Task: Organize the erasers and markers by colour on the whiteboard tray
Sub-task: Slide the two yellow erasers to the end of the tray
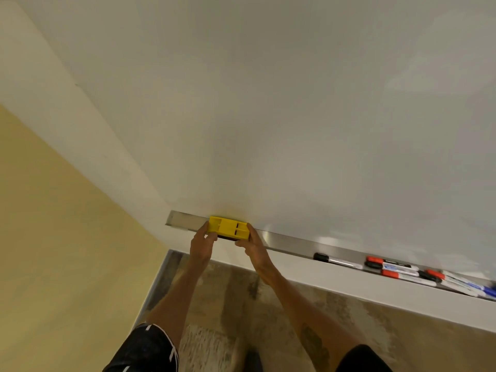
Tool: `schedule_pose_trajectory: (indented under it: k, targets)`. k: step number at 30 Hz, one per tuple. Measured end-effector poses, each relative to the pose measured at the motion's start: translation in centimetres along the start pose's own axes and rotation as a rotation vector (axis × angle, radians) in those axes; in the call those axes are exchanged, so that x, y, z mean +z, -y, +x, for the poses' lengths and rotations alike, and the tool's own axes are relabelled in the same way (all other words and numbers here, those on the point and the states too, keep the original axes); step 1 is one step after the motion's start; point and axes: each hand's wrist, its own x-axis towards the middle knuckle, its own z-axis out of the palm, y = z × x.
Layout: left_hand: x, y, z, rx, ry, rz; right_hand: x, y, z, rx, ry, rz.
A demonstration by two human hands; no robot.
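a long brushed-metal whiteboard tray (284,241) runs along the board's lower edge. near its left end sits a yellow plastic eraser (228,227). well apart to the right lie a black-capped marker (336,260), then red-capped markers (394,269) and blue-capped markers (480,289) bunched together.

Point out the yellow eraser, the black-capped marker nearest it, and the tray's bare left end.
yellow eraser (228,228): head view, middle of its top face.
black-capped marker (321,257): head view, on its black cap.
tray (185,219): head view, bare metal near its left end.
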Motion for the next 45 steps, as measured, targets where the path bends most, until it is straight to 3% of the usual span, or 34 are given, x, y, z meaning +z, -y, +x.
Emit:
schedule_pose_trajectory:
  k: [13, 23, 37, 45]
  targets:
    - [-3.7, 3.5, 4.2, -0.018, 0.100, 0.036, 5.5, -0.9, 2.6, 0.088, 0.072, -0.007]
    - [-2.7, 3.5, 4.1, 0.029, 0.115, 0.462, 5.0, -0.3, 2.2, 0.035, 0.098, -0.232]
    - [1.7, 0.2, -0.2, 0.520, 0.196, 1.013, -1.5, -0.5, -1.3, -0.184, -0.004, -0.694]
    - [7.2, -2.1, -4.7, 0.635, 0.290, 1.065, -8.3, -1.4, -6.3, -0.257, -0.187, -1.082]
